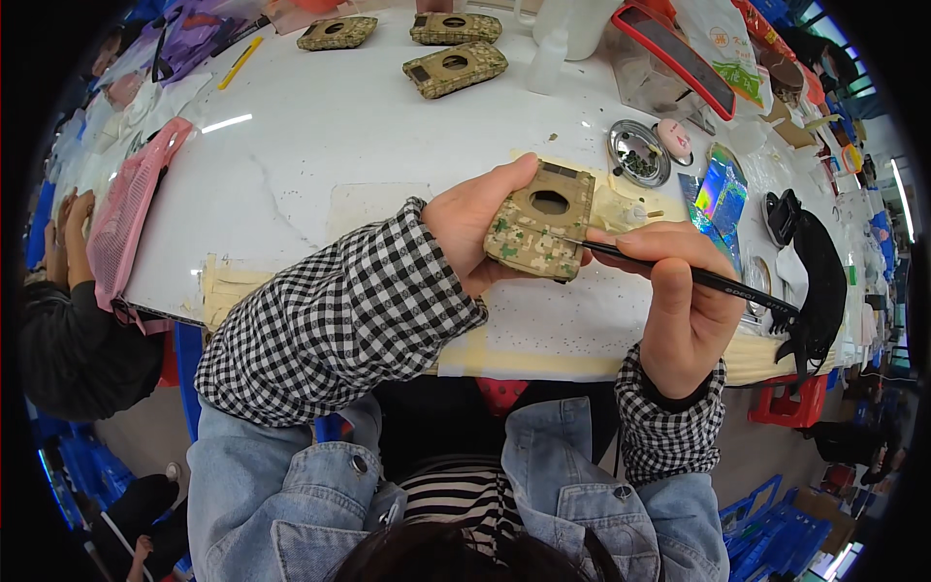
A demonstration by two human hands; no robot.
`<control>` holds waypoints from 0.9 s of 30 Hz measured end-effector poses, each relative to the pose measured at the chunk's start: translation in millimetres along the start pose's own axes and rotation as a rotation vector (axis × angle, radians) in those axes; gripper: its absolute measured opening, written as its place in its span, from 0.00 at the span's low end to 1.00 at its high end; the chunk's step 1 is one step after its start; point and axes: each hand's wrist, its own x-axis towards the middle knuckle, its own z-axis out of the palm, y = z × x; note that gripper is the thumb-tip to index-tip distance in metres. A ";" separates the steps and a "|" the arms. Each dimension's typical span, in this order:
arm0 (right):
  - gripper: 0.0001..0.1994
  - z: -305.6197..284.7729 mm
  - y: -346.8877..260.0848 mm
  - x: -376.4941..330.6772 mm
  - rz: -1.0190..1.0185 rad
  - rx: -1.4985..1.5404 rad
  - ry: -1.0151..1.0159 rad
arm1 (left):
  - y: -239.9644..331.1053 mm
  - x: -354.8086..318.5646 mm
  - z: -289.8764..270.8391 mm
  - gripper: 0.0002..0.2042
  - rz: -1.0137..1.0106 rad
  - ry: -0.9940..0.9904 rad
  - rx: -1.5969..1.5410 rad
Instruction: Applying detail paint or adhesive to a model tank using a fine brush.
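Observation:
My left hand [472, 218] grips a camouflage-painted model tank hull [529, 229] by its left side, tilted above the table. A dark round opening sits in the hull's top. My right hand [684, 291] pinches slim black tweezers [722, 282], with their tip at the hull's right edge. Whether the tip holds a tiny part is too small to tell. Just beyond my right hand, a round metal dish [621, 136] contains small dark green bits.
Several similar hulls, including one nearer hull [456, 70], stand at the back. A white bottle [549, 62] and a red-framed phone [676, 58] are at back right. A yellow knife [240, 63] and pink mesh bag [136, 213] lie left; a black pouch [818, 281] lies right.

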 end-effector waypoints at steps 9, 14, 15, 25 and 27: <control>0.12 -0.9 -1.4 -1.0 0.036 0.027 0.054 | 1.1 -2.0 1.1 0.25 -0.022 0.005 -0.023; 0.17 -10.5 0.9 -1.1 -0.015 0.100 0.151 | 1.7 -2.5 3.0 0.25 -0.020 0.033 -0.029; 0.18 -11.0 -0.4 0.0 -0.025 0.153 0.175 | 1.7 -2.0 2.7 0.25 -0.024 0.035 -0.034; 0.13 -51.1 29.6 11.3 -0.239 -0.429 0.472 | 63.0 -11.3 -69.7 0.24 0.544 0.480 0.298; 0.12 -55.8 33.6 9.0 -0.197 -0.422 0.493 | 80.5 -20.7 -92.5 0.22 0.665 0.624 0.347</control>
